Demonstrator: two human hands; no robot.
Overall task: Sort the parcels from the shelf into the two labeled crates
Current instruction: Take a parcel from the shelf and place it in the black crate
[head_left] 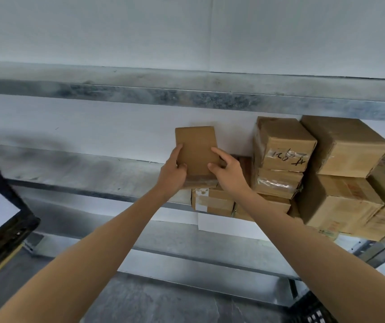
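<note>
I hold the flat brown parcel [196, 150] upright over the metal shelf [93, 169], my left hand [174, 172] gripping its left edge and my right hand [227, 173] pinching its right edge, just left of the stacked cartons [282, 157], with the labeled black crate [11, 220] well off to my left.

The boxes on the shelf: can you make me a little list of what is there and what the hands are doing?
held: flat brown parcel, tipped up on end
left hand: grips the parcel's left edge
right hand: grips its right edge
below it: small taped box
to the right: stacked brown boxes; one has black handwriting
shelf: grey metal shelf
far left: black crate with a white paper label
</note>
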